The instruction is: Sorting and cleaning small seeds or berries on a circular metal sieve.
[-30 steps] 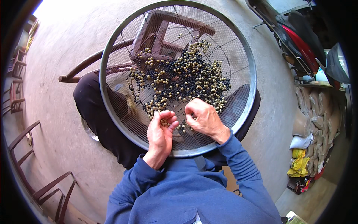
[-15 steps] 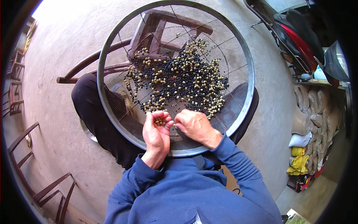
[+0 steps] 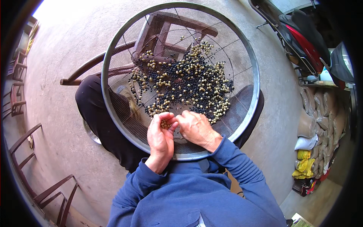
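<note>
A round mesh sieve (image 3: 257,89) with a grey metal rim lies across my lap. Small black beans (image 3: 181,90) and larger pale beans (image 3: 219,110) are spread together over its middle and far part. Over the near edge, my left hand (image 3: 160,142) is cupped palm up, fingers curled round a small heap of pale beans (image 3: 165,124). Right beside it, my right hand (image 3: 198,130) is palm down, its thumb and fingers pinched together close to the left fingertips. Whatever the pinch holds is hidden.
Beneath the sieve's far side a brown wooden stool (image 3: 162,32) shows through the mesh. Wooden chairs (image 3: 45,196) line the left. To the right are a red and black motorbike (image 3: 306,41) and stacked, filled sacks (image 3: 321,121). A metal bowl (image 3: 90,133) sits by my left leg.
My right hand has moved slightly up and left, closer over the left fingers. The left hand still cups its beans, and the sieve appears shifted slightly in view.
</note>
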The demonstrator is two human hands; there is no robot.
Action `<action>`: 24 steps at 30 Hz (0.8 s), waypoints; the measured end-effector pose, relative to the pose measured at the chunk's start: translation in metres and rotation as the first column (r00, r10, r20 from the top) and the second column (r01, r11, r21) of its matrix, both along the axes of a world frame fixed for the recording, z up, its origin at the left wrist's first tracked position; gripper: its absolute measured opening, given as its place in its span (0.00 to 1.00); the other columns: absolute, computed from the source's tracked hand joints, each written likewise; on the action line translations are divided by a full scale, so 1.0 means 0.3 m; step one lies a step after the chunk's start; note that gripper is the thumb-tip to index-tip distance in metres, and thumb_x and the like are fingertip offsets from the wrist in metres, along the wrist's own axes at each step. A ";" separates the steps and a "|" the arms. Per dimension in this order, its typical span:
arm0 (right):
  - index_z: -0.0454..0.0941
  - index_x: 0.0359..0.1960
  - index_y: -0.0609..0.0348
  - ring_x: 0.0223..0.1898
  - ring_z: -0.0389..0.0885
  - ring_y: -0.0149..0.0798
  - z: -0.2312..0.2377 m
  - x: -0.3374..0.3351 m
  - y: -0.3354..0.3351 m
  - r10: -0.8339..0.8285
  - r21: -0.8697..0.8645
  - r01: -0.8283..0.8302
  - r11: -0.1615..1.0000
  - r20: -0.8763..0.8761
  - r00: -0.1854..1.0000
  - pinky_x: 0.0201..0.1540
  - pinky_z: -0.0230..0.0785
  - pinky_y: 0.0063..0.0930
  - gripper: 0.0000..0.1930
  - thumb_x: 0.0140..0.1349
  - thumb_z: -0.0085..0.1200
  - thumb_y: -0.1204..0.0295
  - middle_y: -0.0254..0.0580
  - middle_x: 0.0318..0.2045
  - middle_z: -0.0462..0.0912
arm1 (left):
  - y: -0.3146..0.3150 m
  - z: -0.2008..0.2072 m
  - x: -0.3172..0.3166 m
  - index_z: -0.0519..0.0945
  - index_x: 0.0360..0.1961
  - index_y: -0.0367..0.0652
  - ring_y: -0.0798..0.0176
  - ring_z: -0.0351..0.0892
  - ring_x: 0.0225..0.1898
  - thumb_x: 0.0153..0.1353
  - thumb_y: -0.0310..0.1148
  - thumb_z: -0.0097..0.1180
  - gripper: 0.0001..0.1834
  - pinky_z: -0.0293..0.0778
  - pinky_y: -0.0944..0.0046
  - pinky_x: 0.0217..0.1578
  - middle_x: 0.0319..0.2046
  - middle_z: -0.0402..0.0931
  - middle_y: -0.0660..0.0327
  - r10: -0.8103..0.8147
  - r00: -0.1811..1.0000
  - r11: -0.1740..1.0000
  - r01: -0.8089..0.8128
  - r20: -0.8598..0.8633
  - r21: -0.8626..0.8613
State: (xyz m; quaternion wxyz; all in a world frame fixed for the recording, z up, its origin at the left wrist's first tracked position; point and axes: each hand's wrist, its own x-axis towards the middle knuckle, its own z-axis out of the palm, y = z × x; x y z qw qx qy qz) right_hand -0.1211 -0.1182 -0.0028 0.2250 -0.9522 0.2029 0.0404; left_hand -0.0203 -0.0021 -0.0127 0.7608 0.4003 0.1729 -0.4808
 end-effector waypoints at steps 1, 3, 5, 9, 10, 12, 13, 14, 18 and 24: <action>0.78 0.36 0.55 0.37 0.86 0.50 0.008 0.002 -0.017 -0.026 -0.010 0.026 1.000 0.017 1.000 0.38 0.81 0.43 0.06 0.59 0.60 0.70 0.45 0.34 0.80 | 0.007 -0.014 -0.003 0.80 0.48 0.40 0.62 0.80 0.46 0.78 0.47 0.47 0.20 0.77 0.59 0.53 0.45 0.82 0.57 -0.011 1.000 1.000 0.011 0.006 -0.014; 0.77 0.32 0.56 0.35 0.85 0.51 0.043 -0.003 -0.061 -0.123 0.100 0.116 0.988 0.060 0.991 0.37 0.80 0.44 0.05 0.57 0.60 0.72 0.47 0.31 0.79 | 0.005 -0.014 -0.003 0.80 0.48 0.39 0.62 0.80 0.47 0.78 0.47 0.47 0.21 0.76 0.59 0.54 0.46 0.82 0.57 -0.011 1.000 1.000 0.011 -0.003 0.000; 0.78 0.29 0.60 0.27 0.82 0.45 0.079 0.007 -0.095 -0.226 0.252 0.169 0.953 0.219 0.949 0.30 0.75 0.37 0.04 0.55 0.60 0.75 0.43 0.26 0.79 | -0.001 -0.011 -0.004 0.80 0.49 0.39 0.62 0.80 0.48 0.78 0.48 0.47 0.21 0.76 0.59 0.54 0.46 0.82 0.56 -0.013 1.000 1.000 0.013 -0.016 0.013; 0.83 0.36 0.61 0.27 0.82 0.34 0.199 0.070 -0.071 -0.351 0.486 0.159 0.859 0.334 0.875 0.30 0.74 0.31 0.05 0.58 0.61 0.77 0.42 0.29 0.82 | -0.012 -0.003 0.003 0.79 0.50 0.38 0.61 0.79 0.49 0.79 0.48 0.44 0.22 0.75 0.58 0.55 0.46 0.81 0.58 -0.036 0.997 0.996 0.031 -0.066 -0.085; 0.83 0.37 0.62 0.28 0.83 0.38 0.193 0.089 -0.053 -0.289 0.492 0.053 0.869 0.418 0.861 0.31 0.76 0.33 0.05 0.60 0.62 0.77 0.44 0.30 0.82 | -0.018 0.003 0.008 0.79 0.50 0.37 0.61 0.79 0.49 0.80 0.48 0.43 0.22 0.75 0.58 0.55 0.46 0.81 0.57 -0.040 0.996 0.988 0.028 -0.075 -0.149; 0.83 0.36 0.62 0.29 0.84 0.41 0.209 0.107 -0.058 -0.135 0.483 -0.092 0.871 0.414 0.900 0.33 0.77 0.34 0.04 0.61 0.63 0.76 0.45 0.31 0.83 | -0.023 0.028 0.019 0.78 0.49 0.36 0.60 0.80 0.47 0.80 0.48 0.41 0.24 0.76 0.57 0.54 0.45 0.81 0.56 0.004 0.995 0.992 -0.017 -0.100 -0.124; 0.83 0.37 0.63 0.32 0.85 0.44 0.203 0.119 -0.075 -0.127 0.396 -0.086 0.914 0.481 0.867 0.36 0.78 0.34 0.06 0.61 0.65 0.75 0.46 0.32 0.84 | -0.011 0.024 0.035 0.78 0.48 0.37 0.60 0.80 0.46 0.80 0.48 0.41 0.24 0.77 0.58 0.52 0.44 0.81 0.56 0.007 0.995 0.991 -0.020 -0.102 -0.131; 0.84 0.38 0.62 0.34 0.85 0.45 0.196 0.120 -0.098 -0.252 0.399 0.063 0.915 0.441 0.862 0.37 0.79 0.34 0.06 0.61 0.64 0.76 0.46 0.33 0.84 | 0.002 0.020 0.055 0.79 0.47 0.37 0.60 0.80 0.45 0.80 0.48 0.41 0.24 0.78 0.58 0.51 0.43 0.82 0.56 0.011 0.995 0.990 -0.025 -0.103 -0.138; 0.83 0.37 0.58 0.36 0.86 0.49 0.022 0.145 -0.183 -0.113 0.142 0.066 0.988 0.351 0.929 0.38 0.79 0.39 0.04 0.62 0.61 0.77 0.45 0.35 0.83 | 0.030 0.040 0.096 0.81 0.45 0.40 0.60 0.82 0.43 0.79 0.47 0.44 0.21 0.80 0.59 0.47 0.41 0.83 0.58 0.093 0.992 0.989 -0.101 -0.082 -0.104; 0.80 0.38 0.54 0.34 0.84 0.52 -0.058 0.197 -0.155 0.069 0.048 -0.080 0.996 0.206 0.976 0.34 0.79 0.45 0.04 0.63 0.59 0.73 0.44 0.34 0.78 | 0.059 0.055 0.090 0.79 0.45 0.39 0.60 0.80 0.44 0.80 0.49 0.42 0.23 0.79 0.57 0.48 0.42 0.82 0.56 0.123 0.989 0.985 -0.132 -0.084 -0.108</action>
